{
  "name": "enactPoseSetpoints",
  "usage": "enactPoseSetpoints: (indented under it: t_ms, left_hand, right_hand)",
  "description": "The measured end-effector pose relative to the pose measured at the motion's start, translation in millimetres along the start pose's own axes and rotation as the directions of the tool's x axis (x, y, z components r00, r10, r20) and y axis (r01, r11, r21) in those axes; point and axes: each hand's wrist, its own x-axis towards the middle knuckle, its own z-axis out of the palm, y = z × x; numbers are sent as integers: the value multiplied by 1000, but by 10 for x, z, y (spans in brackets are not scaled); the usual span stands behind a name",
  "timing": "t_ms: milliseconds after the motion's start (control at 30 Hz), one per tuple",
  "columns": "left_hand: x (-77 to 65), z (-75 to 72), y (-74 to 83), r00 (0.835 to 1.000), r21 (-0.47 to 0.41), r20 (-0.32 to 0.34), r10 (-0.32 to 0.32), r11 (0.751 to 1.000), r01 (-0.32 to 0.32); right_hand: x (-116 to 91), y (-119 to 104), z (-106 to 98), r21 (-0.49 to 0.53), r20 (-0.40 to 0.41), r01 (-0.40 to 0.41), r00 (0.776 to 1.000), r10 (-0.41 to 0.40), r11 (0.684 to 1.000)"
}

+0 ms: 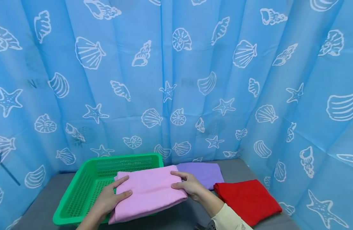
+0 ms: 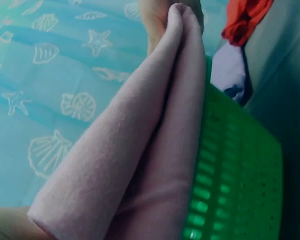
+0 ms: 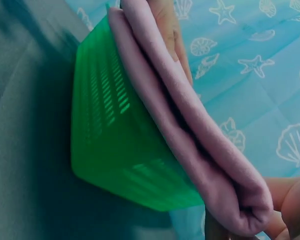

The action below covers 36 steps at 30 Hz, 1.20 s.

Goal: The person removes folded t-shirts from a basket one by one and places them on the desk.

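Note:
A folded pink cloth point(image 1: 151, 191) is held up in front of me, over the right front part of a green plastic basket point(image 1: 67, 195). My left hand point(image 1: 108, 196) grips its left edge, thumb and a finger on top. On the right edge my right hand point(image 1: 190, 187) pinches it the same way, the other fingers hidden underneath. Both wrist views show the cloth's thick folded layers point(image 2: 105, 140) edge-on, beside the basket's slotted wall point(image 3: 102, 110). Part of the basket's mesh floor is visible left of the cloth.
Behind the cloth, right of the basket, lies a folded purple cloth point(image 1: 203, 174). A folded red cloth point(image 1: 248, 199) lies further right on the grey surface point(image 1: 234, 169). A blue curtain point(image 1: 193, 95) with white shell prints hangs behind and along the right side.

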Motion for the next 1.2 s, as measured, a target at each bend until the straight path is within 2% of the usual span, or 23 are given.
enactPoseSetpoints:
  t_ms: [300, 533, 633, 900, 1067, 1200]
  left_hand:
    - [-15, 276, 129, 999, 34, -29, 39, 999, -38]
    - [5, 480, 247, 995, 91, -64, 79, 993, -73]
    - [-1, 561, 324, 991, 101, -69, 115, 989, -108]
    - [-9, 814, 501, 975, 96, -54, 215, 973, -209]
    - [-19, 988, 613, 971, 91, -28, 238, 968, -234]
    - [-29, 1099, 707, 967, 107, -25, 255, 962, -251]
  right_hand:
    - [-177, 72, -277, -20, -17, -35, 999, 35, 999]
    - [-293, 71, -458, -67, -87, -61, 995, 55, 996]
    - [-325, 86, -541, -89, -115, -67, 992, 56, 994]
    - [-470, 148, -790, -152, -187, -76, 981, 47, 985]
    - [-567, 180, -934, -175, -245, -97, 968, 52, 980]
    - [-636, 198, -1042, -159, -253, -107, 965, 64, 981]
